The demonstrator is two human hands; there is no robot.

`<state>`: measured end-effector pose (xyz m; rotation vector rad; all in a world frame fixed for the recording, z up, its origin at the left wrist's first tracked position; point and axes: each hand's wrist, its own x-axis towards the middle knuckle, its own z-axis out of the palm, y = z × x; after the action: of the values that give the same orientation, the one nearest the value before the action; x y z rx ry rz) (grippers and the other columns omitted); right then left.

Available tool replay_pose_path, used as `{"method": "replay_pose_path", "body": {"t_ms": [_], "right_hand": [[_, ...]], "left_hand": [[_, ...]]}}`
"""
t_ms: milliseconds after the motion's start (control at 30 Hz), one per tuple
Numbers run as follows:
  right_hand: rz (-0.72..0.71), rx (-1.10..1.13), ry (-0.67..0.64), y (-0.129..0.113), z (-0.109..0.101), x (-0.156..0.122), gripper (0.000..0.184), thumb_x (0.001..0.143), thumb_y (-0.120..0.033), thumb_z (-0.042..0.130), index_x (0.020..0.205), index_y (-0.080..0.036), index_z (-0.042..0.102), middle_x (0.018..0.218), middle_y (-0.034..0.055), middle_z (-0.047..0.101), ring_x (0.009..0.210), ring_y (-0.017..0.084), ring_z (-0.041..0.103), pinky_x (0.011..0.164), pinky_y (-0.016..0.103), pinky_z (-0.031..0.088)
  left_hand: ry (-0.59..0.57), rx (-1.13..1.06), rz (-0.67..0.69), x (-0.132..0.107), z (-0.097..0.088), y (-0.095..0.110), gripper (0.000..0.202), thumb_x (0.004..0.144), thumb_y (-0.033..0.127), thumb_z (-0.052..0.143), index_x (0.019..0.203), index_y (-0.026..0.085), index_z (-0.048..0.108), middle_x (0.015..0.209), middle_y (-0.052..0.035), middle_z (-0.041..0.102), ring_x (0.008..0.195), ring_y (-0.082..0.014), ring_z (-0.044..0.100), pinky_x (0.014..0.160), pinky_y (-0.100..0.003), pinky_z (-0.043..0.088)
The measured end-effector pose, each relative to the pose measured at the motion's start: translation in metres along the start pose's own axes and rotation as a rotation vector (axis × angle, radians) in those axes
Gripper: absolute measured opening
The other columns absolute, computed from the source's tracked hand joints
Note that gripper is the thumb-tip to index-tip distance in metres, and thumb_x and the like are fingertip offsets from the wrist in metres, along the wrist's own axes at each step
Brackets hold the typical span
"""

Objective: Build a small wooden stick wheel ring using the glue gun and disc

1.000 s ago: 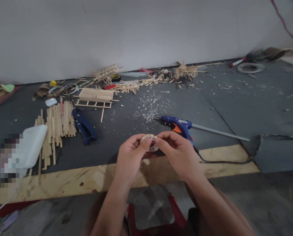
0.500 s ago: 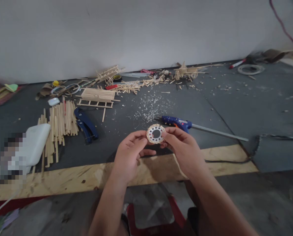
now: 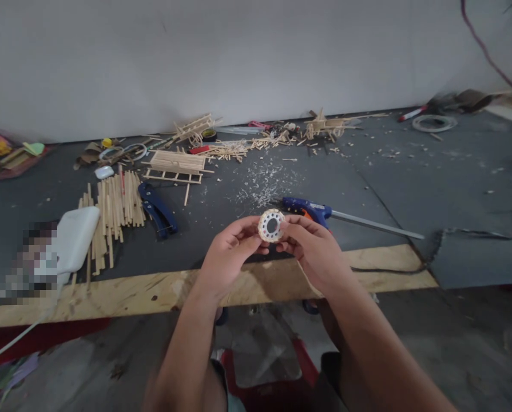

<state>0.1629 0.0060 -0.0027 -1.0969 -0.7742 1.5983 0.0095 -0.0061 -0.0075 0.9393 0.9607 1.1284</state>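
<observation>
Between both hands is a small ring-shaped wheel [image 3: 263, 228], white with a circle of holes and a pale wooden-looking rim. My left hand [image 3: 230, 252] pinches its left edge between thumb and fingers. On the opposite edge, my right hand [image 3: 313, 249] grips it with the thumb on the face. The wheel is held up above the table's front edge, its face towards me. Just behind my right hand lies a blue glue gun [image 3: 305, 208] with a long glue stick in its back end. White shavings [image 3: 260, 183] are scattered beyond the wheel.
At left are a bundle of wooden sticks [image 3: 118, 200], a blue cutter tool [image 3: 157, 209] and a white power bank [image 3: 79, 237]. A small stick-built frame [image 3: 176, 163] and a model cart [image 3: 324, 126] stand farther back. A black cable [image 3: 388, 271] runs along the right.
The wheel has tilted slightly and risen a little in the picture, still in both hands. My left fingers have drawn in closer beneath it. The camera view has shifted a little.
</observation>
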Motion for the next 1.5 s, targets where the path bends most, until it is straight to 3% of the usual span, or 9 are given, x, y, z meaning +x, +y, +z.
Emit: {"method": "replay_pose_path", "body": {"t_ms": [267, 900, 1267, 1500], "right_hand": [[-0.004, 0.025, -0.026, -0.004, 0.006, -0.006, 0.015, 0.067, -0.028, 0.075, 0.072, -0.017, 0.066, 0.067, -0.0005, 0.064, 0.055, 0.008, 0.056, 0.052, 0.020, 0.049], [-0.055, 0.018, -0.192, -0.011, 0.019, -0.005, 0.020, 0.070, -0.032, 0.076, 0.075, -0.016, 0.065, 0.076, 0.0010, 0.068, 0.065, 0.009, 0.060, 0.065, 0.024, 0.051], [-0.105, 0.043, -0.199, -0.006, 0.018, -0.001, 0.015, 0.074, -0.029, 0.074, 0.078, -0.018, 0.066, 0.078, 0.0007, 0.069, 0.065, 0.010, 0.062, 0.066, 0.025, 0.051], [-0.094, 0.066, -0.203, -0.007, 0.020, 0.000, 0.016, 0.072, -0.029, 0.075, 0.077, -0.017, 0.066, 0.075, -0.0001, 0.069, 0.062, 0.009, 0.060, 0.063, 0.024, 0.050]], "left_hand": [[0.005, 0.334, 0.081, -0.008, -0.008, 0.003, 0.021, 0.081, 0.037, 0.065, 0.087, 0.017, 0.071, 0.077, -0.0026, 0.070, 0.073, -0.0142, 0.063, 0.073, -0.027, 0.050], [0.033, 0.195, 0.037, -0.012, -0.012, 0.014, 0.011, 0.077, 0.027, 0.068, 0.075, 0.017, 0.070, 0.071, -0.0007, 0.070, 0.067, -0.0122, 0.063, 0.070, -0.025, 0.050], [-0.002, -0.030, -0.088, -0.006, -0.011, 0.013, 0.007, 0.073, 0.022, 0.068, 0.073, 0.015, 0.069, 0.067, -0.0018, 0.068, 0.065, -0.0130, 0.063, 0.070, -0.028, 0.051], [0.022, -0.054, -0.143, -0.003, -0.007, 0.014, 0.010, 0.069, 0.021, 0.070, 0.074, 0.013, 0.068, 0.066, -0.0021, 0.066, 0.061, -0.0119, 0.061, 0.065, -0.026, 0.050]]}}
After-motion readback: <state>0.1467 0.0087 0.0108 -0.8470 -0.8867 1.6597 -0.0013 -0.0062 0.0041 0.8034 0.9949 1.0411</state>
